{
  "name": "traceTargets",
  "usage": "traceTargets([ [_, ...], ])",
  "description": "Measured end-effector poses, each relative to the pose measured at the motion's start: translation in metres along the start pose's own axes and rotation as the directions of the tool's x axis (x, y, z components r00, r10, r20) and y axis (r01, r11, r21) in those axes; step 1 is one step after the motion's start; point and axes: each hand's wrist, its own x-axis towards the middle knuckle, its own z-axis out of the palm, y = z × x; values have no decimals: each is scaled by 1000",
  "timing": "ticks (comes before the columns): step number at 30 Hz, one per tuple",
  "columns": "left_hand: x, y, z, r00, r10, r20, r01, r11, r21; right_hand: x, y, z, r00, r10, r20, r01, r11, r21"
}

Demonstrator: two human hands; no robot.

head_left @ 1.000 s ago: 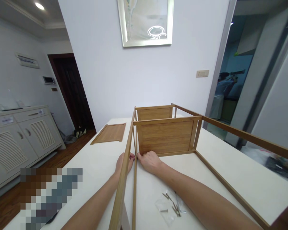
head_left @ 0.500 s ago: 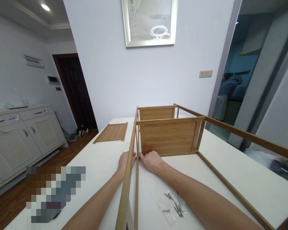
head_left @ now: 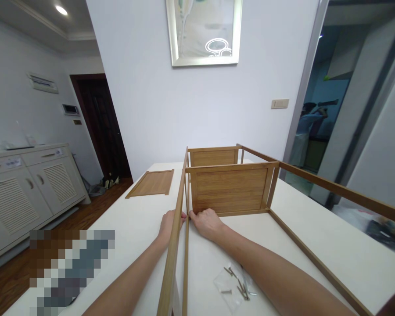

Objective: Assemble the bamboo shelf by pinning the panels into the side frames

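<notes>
A bamboo-coloured wooden frame (head_left: 175, 240) lies on its side on the white table, with a slatted-looking shelf panel (head_left: 230, 188) set across it. My left hand (head_left: 166, 226) is at the outer side of the lower left rail (head_left: 185, 272), partly hidden behind the upper rail. Its fingers are bent towards the joint between rail and panel; anything in them is hidden. Inside the frame, my right hand (head_left: 207, 223) is closed at the panel's lower left corner, thumb against the same joint. Near my right forearm, several screws (head_left: 242, 289) lie on a clear plastic bag (head_left: 228, 298).
A loose wooden panel (head_left: 151, 182) lies on the table (head_left: 134, 224) at the left. A second panel (head_left: 213, 157) closes the frame's far end by the wall. White cabinets (head_left: 36, 180) stand at left. A person (head_left: 306, 123) is beyond the right doorway.
The view has shifted slightly. Both hands stay at the same joint, with almost no visible movement.
</notes>
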Motion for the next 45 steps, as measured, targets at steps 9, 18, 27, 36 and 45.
traceTargets([
  [9,-1,-1,0,999,30,-43,-29,999,35,0,1,2,1000,-3,-9,3,1000,12],
  [18,-4,6,-2,998,63,-20,-63,997,38,0,0,0,1000,15,3,-15,1000,15],
  [27,1,-6,-1,997,36,-70,-38,999,-22,-1,0,-1,1000,11,-3,-11,1000,12],
  [36,-3,0,2,994,101,-52,-94,988,120,1,1,3,1000,-4,-20,5,1000,17],
  [45,-5,0,1,994,97,-50,-89,984,152,-1,0,1,1000,-2,-10,2,1000,22],
])
